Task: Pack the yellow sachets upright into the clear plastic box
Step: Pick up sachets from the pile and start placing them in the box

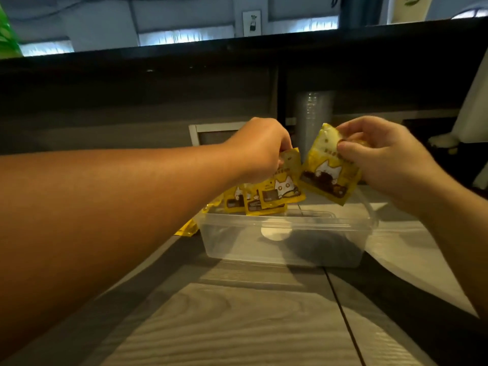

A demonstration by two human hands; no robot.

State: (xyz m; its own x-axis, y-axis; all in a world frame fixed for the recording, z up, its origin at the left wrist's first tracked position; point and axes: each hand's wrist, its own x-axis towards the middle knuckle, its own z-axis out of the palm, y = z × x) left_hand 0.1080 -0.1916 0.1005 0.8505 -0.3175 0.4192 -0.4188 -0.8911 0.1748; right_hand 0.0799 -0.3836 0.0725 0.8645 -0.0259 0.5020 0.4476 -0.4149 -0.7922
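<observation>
1. Sachets first: the right hand (pixel 380 151) pinches one sachet (pixel 330 167) by its top edge, so it hangs with its long axis near vertical, tilted a little with the lower edge swung left.
2. The left hand (pixel 260 149) grips a bunch of sachets (pixel 280 188) by their tops; they fan downward and to the left, long axes also roughly upright.
3. Both loads hang above the far rim of the box (pixel 285 223), which sits open-topped on the table (pixel 237 313), straight below and slightly nearer than the hands.
4. I can see no sachet inside the box; a dark shadow and a pale round patch show through its clear walls.
5. A few loose sachets (pixel 188 229) lie flat on the table just left of the box, partly hidden behind the left forearm.
6. The right hand's single sachet looks best placed to go in: straight down, keeping it upright. The left bunch is above the box's far left corner.
7. A stack of cups (pixel 313 114) stands farther back, between the hands.
</observation>
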